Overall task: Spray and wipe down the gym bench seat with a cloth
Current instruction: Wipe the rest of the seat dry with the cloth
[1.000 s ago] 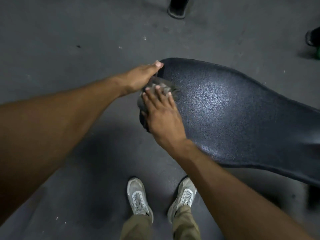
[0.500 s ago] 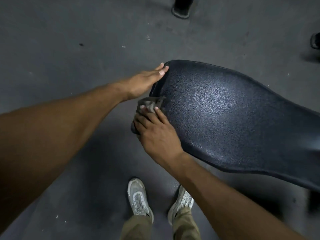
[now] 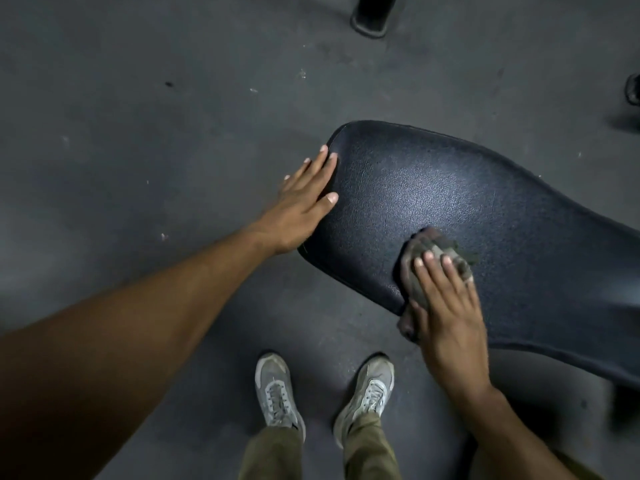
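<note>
The black padded bench seat (image 3: 485, 209) runs from the centre of the head view out to the right edge. My left hand (image 3: 299, 206) lies flat with fingers spread on the seat's rounded left end and holds nothing. My right hand (image 3: 446, 306) presses a crumpled grey cloth (image 3: 433, 251) onto the seat's near edge, to the right of the left hand. Part of the cloth hangs over the near edge under my palm. No spray bottle is in view.
Dark grey floor (image 3: 138, 133) surrounds the seat. My two feet in pale sneakers (image 3: 277, 393) stand just in front of the seat's near edge. A black equipment foot (image 3: 370, 19) stands at the top, and another dark object (image 3: 633, 90) at the right edge.
My right hand has slid the cloth from the seat's left tip rightward along the near edge. My left hand has flattened onto the seat's left end.
</note>
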{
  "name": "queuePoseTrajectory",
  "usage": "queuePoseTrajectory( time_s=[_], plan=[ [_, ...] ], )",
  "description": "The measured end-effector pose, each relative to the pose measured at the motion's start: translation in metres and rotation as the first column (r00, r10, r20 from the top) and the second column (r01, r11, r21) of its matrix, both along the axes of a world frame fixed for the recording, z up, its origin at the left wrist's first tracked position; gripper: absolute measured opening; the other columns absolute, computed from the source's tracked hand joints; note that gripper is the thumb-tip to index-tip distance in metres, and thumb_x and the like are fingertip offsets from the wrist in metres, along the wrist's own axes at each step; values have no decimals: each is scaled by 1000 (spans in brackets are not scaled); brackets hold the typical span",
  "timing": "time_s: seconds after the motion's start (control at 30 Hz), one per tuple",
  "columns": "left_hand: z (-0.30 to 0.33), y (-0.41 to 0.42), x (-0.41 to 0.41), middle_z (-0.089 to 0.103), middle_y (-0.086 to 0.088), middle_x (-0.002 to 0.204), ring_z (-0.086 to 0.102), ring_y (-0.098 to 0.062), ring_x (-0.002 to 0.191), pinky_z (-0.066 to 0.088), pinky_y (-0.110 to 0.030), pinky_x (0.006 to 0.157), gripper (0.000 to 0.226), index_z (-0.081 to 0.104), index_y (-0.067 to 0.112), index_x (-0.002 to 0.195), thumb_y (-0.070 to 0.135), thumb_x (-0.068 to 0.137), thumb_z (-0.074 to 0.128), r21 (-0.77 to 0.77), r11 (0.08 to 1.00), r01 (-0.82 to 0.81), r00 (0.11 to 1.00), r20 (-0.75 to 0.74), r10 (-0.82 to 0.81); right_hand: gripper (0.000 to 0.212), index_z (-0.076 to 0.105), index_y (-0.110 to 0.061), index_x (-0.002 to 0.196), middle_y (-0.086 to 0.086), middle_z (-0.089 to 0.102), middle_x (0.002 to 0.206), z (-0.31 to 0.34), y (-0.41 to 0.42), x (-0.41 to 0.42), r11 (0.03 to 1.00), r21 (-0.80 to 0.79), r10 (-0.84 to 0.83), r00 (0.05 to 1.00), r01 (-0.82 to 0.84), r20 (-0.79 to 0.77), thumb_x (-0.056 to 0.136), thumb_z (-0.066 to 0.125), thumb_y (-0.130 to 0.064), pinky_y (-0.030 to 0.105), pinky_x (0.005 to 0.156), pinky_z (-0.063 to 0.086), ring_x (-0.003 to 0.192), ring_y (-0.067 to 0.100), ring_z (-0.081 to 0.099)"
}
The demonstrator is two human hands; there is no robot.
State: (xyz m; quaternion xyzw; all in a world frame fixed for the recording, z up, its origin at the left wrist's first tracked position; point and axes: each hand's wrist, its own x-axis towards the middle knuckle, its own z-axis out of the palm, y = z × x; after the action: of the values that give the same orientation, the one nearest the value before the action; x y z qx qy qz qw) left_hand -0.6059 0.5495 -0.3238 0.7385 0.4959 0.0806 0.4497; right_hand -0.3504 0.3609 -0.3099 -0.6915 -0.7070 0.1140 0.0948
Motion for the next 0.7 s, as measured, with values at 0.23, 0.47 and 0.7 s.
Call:
queuePoseTrajectory(
  time_s=[0.23,0.47,0.7],
  plan=[
    [-8,-23,13,-13,16,169,-14,-4,153,-8,-40,125,65,-1,31,163,44,106,28,109,988,-108,991,-66,116,63,32,-21,162,1,24,171,-2,53,-91,1000,-5,5,1000,-5,-1,102,51,-32,46,131,5,160,23,14],
    [1,-32,15,-11,12,170,-11,-11,157,-6,-43,127,63,-3,30,163,40,109,29,153,983,-102,973,-192,131,69,34,-21,161,-2,28,170,-2,10,-12,991,-42,131,989,-128,62,97,57,-31,42,130,13,159,18,20],
    [8,-68,41,-4,0,173,-7,-18,158,-5,-45,127,63,3,21,164,41,108,26,298,932,-206,916,-276,291,57,33,-16,162,1,24,171,-2,6,64,935,-63,-352,936,350,-21,108,43,-29,51,129,15,160,17,12]
  ],
)
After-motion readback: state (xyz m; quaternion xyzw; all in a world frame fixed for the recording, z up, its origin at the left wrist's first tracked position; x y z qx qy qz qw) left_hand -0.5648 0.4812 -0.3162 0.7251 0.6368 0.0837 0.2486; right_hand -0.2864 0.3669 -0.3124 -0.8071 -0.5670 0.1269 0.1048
